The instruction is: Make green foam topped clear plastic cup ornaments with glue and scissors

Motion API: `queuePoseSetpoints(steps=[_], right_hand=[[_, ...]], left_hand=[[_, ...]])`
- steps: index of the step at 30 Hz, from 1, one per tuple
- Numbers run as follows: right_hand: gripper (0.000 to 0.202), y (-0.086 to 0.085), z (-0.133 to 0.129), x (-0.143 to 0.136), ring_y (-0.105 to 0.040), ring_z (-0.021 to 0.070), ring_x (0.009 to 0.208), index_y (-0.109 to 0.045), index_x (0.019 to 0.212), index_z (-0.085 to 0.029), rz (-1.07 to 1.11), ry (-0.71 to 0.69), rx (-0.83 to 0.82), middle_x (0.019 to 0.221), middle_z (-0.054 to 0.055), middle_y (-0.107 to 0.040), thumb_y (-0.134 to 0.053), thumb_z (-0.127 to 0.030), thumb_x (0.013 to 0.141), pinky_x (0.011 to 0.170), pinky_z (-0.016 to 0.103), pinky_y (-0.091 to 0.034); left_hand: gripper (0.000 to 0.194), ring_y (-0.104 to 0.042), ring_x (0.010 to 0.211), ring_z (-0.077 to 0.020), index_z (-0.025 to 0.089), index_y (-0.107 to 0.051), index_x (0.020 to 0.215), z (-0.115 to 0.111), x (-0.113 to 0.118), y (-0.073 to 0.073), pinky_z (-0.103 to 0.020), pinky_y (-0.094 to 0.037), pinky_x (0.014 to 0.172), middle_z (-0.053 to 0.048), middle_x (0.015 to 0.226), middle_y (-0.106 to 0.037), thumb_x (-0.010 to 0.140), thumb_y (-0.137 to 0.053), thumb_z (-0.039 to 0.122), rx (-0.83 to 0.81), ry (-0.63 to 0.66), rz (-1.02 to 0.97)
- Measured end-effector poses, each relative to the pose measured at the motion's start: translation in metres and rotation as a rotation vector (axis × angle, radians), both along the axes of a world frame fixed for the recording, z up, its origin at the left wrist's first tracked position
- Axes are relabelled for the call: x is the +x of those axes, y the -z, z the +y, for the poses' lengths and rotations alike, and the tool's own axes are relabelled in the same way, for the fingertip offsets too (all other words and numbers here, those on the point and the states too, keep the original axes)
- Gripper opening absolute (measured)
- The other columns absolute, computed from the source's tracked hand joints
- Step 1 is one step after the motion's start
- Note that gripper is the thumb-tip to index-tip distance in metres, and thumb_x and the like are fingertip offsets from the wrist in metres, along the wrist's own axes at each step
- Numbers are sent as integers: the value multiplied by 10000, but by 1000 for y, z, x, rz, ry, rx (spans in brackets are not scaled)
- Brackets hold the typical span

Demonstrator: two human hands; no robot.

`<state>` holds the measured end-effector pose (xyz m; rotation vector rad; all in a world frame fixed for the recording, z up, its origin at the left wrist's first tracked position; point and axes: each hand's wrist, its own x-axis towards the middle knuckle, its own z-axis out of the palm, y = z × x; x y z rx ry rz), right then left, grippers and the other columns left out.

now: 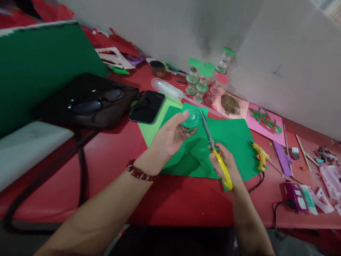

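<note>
My left hand (pixel 170 138), with a beaded bracelet at the wrist, grips a small round see-through plastic cup (pixel 191 118) between thumb and fingers. The cup looks green, though I cannot tell whether the colour is its own or comes from behind it. Yellow-handled scissors (pixel 223 170) are in my right hand (pixel 228 160), blades pointing up and away from me, their tips just right of the cup. Under both hands lie sheets of green paper (pixel 234 142), with a lighter green sheet (pixel 149 133) at their left.
Several hourglass-shaped plastic pieces with green or red discs (pixel 205 73) stand by the wall. A stack of clear cups (pixel 167 89), a phone (pixel 147 106) and a black bag with sunglasses (pixel 106 110) are leftward. On the right lie a yellow glue gun (pixel 261 156) and a purple box (pixel 295 197).
</note>
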<state>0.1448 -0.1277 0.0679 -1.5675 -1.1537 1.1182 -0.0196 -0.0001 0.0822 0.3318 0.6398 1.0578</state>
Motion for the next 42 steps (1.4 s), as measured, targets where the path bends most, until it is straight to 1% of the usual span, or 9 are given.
queuePoseSetpoints(steps=[6, 10, 13, 16, 19, 23, 33, 39, 42], right_hand=[[620, -12, -4, 0, -407, 96, 599, -541, 1140, -248, 24, -71, 44, 748, -63, -445, -730, -742, 817, 541, 230, -379], [666, -9, -7, 0, -497, 136, 723, -569, 1198, -279, 67, -26, 81, 836, -24, -498, -730, -785, 796, 689, 273, -484], [663, -4, -9, 1, -537, 156, 793, -600, 1225, -295, 88, -4, 90, 897, 5, -537, -717, -794, 805, 739, 281, -508], [648, -2, -10, 0, -511, 148, 757, -600, 1225, -284, 81, 6, 82, 917, 13, -544, -708, -783, 825, 662, 267, -474], [647, -1, -10, 0, -402, 114, 639, -571, 1223, -252, 92, 4, 70, 841, -15, -485, -658, -784, 865, 532, 242, -350], [637, -1, -8, 0, -301, 92, 570, -556, 1179, -235, 85, -16, 59, 763, -48, -420, -640, -788, 875, 475, 237, -237], [646, -11, -8, -1, -283, 77, 533, -560, 1117, -236, 25, 1, 20, 720, -67, -430, -628, -821, 854, 471, 235, -238], [675, -7, -6, 3, -267, 71, 519, -542, 1123, -237, 13, -21, -11, 712, -70, -415, -588, -853, 852, 461, 228, -234], [681, -3, -5, 4, -270, 73, 512, -547, 1119, -235, -2, -26, -18, 692, -73, -407, -582, -859, 849, 458, 227, -232]], left_hand=[[448, -656, 725, -131, 193, -672, 803, -7, 4, -2, -295, -555, 702, 36, 805, -721, 529, -1000, 331, 97, 113, 69], [453, -633, 720, -115, 206, -653, 754, -12, 5, -2, -259, -529, 679, 47, 786, -704, 510, -1014, 329, 147, 143, 90], [438, -631, 731, -113, 213, -664, 768, -13, 6, -2, -247, -522, 675, 48, 786, -697, 527, -1011, 331, 178, 162, 102], [408, -625, 725, -109, 218, -665, 769, -13, 6, -1, -242, -515, 667, 50, 786, -697, 558, -998, 325, 192, 182, 100], [392, -626, 731, -109, 219, -671, 776, -12, 6, -1, -242, -512, 675, 51, 788, -701, 573, -989, 322, 188, 196, 100], [386, -628, 724, -109, 210, -674, 780, -12, 5, -1, -246, -501, 674, 45, 782, -703, 581, -982, 329, 175, 193, 102], [335, -636, 729, -131, 208, -692, 800, -9, -1, -4, -277, -481, 711, 23, 817, -724, 640, -955, 340, 229, 231, 145], [379, -646, 739, -138, 236, -695, 892, -7, -1, -1, -281, -470, 693, 31, 837, -725, 630, -966, 284, 241, 124, 161], [385, -643, 724, -136, 238, -682, 889, -7, -1, -2, -272, -464, 673, 36, 817, -718, 629, -964, 270, 248, 98, 156]])
